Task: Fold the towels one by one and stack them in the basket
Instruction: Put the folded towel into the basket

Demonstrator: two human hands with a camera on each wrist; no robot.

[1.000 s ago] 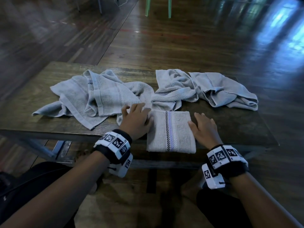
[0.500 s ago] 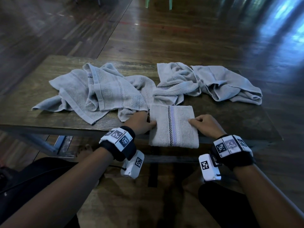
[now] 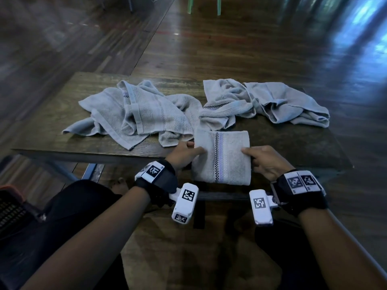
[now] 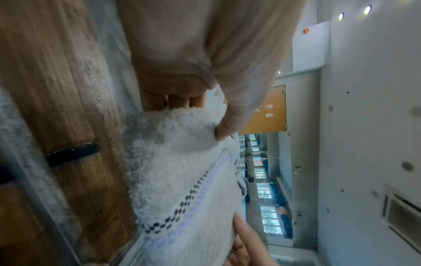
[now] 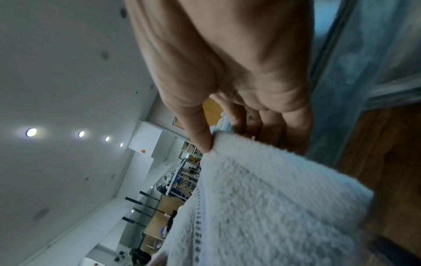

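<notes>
A folded towel [image 3: 223, 158] is held at the near edge of the table [image 3: 62, 114], partly overhanging it, pinched at its left side by the left hand [image 3: 184, 154] and at its right side by the right hand [image 3: 266, 160]. Unfolded towels [image 3: 136, 114] are seen heaped behind the folded one.

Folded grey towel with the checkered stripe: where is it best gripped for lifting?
Best at its two short side edges, pinched from left and right, as the left hand and right hand do now: the folded grey towel stays flat.
</notes>
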